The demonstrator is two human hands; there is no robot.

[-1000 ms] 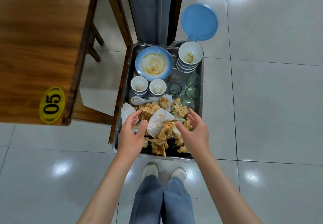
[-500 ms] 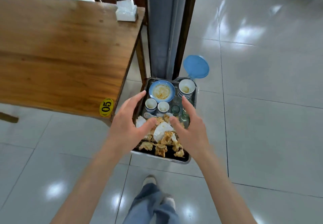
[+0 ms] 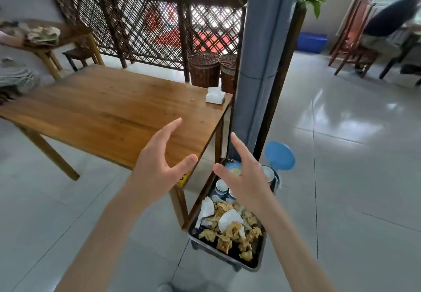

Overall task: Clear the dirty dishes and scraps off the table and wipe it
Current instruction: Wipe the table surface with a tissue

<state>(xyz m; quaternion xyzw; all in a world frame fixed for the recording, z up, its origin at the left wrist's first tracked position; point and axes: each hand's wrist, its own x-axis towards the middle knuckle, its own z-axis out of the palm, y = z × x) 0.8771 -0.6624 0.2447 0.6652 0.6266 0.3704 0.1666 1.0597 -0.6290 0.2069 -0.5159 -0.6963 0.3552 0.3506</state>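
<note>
Right hand (image 3: 245, 178) covers part of blue plate (image 3: 234, 169) and stacked bowls (image 3: 268, 174) behind it in tray (image 3: 227, 255). Glasses under right palm hidden. Left hand (image 3: 159, 166) hides most of yellow number sticker (image 3: 183, 178) on table (image 3: 109, 114) edge; digits not readable. Far right of right hand, seated person (image 3: 387, 18) blurred, cut by picture edge. Far left of left hand, striped cloth (image 3: 16, 80) cut by edge. Shoe (image 3: 165, 288) below both forearms cut by bottom edge.
</note>
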